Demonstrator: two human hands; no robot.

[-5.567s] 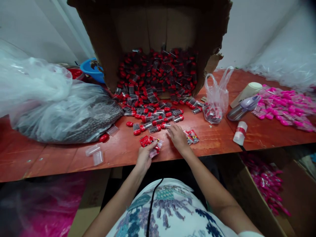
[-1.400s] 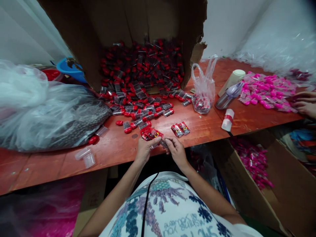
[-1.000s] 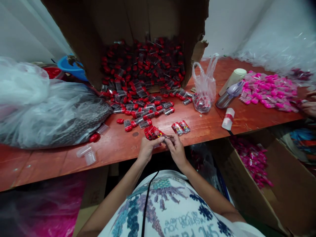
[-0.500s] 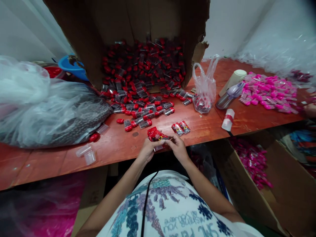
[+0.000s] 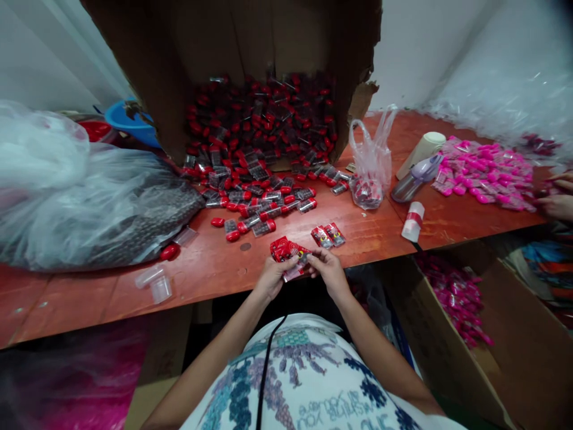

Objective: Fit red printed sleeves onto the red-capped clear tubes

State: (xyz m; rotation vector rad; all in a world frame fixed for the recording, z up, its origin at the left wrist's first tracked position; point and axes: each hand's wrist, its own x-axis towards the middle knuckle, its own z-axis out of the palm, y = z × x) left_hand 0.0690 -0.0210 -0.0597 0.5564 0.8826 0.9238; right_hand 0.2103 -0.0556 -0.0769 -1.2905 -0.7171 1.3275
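Note:
My left hand (image 5: 271, 279) is closed on several red printed packets (image 5: 281, 248) at the table's front edge, thumb on top. They lie fanned out, with a paler part showing beneath. My right hand (image 5: 331, 273) pinches the right side of the same packets; exactly which layer its fingertips grip is too small to tell. Just beyond the hands, two similar red and black packets (image 5: 329, 235) rest side by side on the table. Farther back lie small clear containers with red caps and dark contents (image 5: 264, 209), spilling from a big cardboard box (image 5: 197, 36).
To the left are a bag of dark beads (image 5: 111, 209) and clear empty tubes (image 5: 160, 289). On the right stand a small plastic bag (image 5: 369, 161), a purple-topped bottle (image 5: 416, 176), a white roll (image 5: 412, 221) and pink items (image 5: 487, 173). Another person's hand (image 5: 559, 200) is at far right.
The packets in my hands have turned and fanned out, showing more of their printed faces. My right hand has shifted slightly right. The other person's hand shows farther into view.

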